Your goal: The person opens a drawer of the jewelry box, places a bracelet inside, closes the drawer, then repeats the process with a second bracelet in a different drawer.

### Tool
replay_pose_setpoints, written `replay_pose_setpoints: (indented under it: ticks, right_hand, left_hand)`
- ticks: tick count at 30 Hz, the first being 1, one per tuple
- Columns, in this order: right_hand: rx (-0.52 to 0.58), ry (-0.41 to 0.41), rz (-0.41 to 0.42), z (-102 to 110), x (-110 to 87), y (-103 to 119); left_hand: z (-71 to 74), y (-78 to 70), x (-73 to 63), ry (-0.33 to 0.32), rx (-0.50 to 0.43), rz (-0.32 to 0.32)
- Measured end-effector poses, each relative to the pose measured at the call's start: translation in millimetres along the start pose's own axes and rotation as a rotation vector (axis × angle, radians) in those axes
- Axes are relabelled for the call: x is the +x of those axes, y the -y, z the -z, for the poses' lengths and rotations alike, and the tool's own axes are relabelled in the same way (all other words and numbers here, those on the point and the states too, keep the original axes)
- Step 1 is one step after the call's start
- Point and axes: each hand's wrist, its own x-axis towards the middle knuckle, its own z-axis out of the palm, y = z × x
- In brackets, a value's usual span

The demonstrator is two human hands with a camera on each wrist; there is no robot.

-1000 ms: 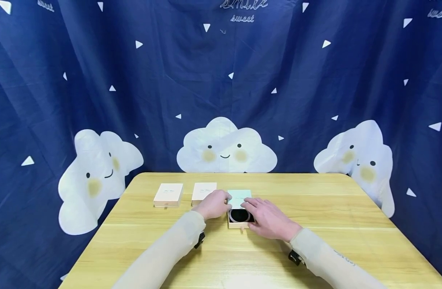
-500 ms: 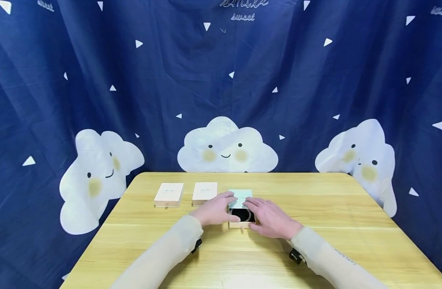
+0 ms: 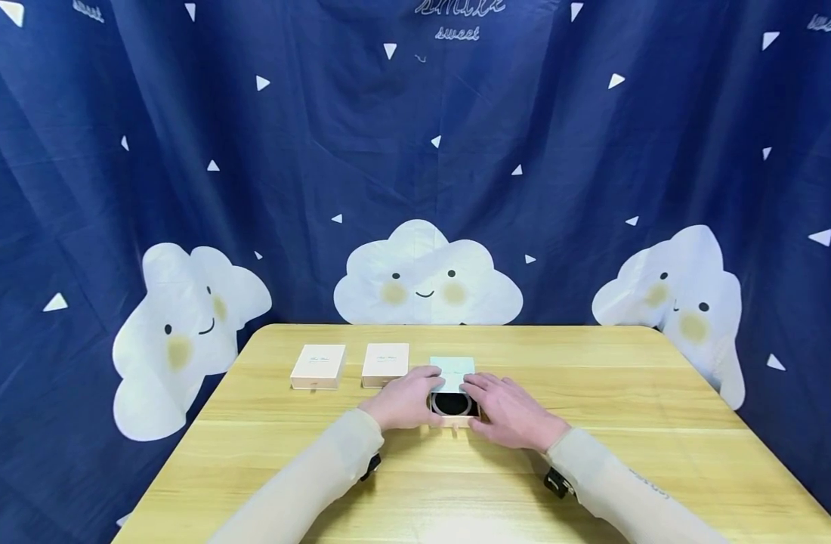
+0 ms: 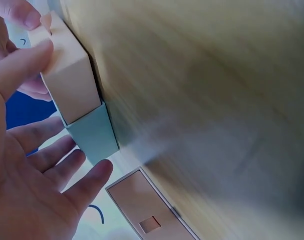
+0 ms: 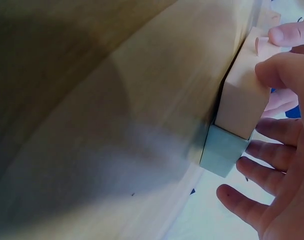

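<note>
On the table a small drawer box has a mint-green sleeve and a pale pink drawer pulled partly out toward me. Inside the drawer, a pale bangle-like ring lies on black lining. My left hand holds the box from the left, its thumb against the drawer front and fingertips over the sleeve. From the right, my right hand holds it likewise, thumb at the drawer's front near a small pull tab. The fingers hide both sides of the box in the head view.
Two closed white-topped drawer boxes stand left of the green one: a nearer box and a farther box. The wooden table ends at the back against a dark blue curtain with printed clouds.
My left hand has shifted from the box's left side, thumb first over the drawer, then down to its front. The drawer looks pushed in very slightly. My right hand has barely moved.
</note>
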Motion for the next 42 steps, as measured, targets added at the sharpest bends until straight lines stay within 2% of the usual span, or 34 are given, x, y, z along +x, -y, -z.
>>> replay_pose_setpoints:
  ticks: [9,20,36,42]
  right_hand:
    - [-0.059,-0.114,0.059,-7,3.5,-7]
    - [-0.053,-0.203,0.108,-11,9.9,-10]
    - [-0.053,-0.183,0.091,-14,17.0,-17]
    - [-0.047,-0.181,0.084,-13,18.1,-17]
  left_hand:
    - [0.7,-3.4,1.5,-0.038,0.038,-0.003]
    - [-1.4,-2.3,3.5,-0.099,0.051,-0.041]
    - [-6.0,-1.7,10.8,-0.135,0.064,-0.019]
    - [-6.5,-1.6,12.4,-0.165,0.058,-0.029]
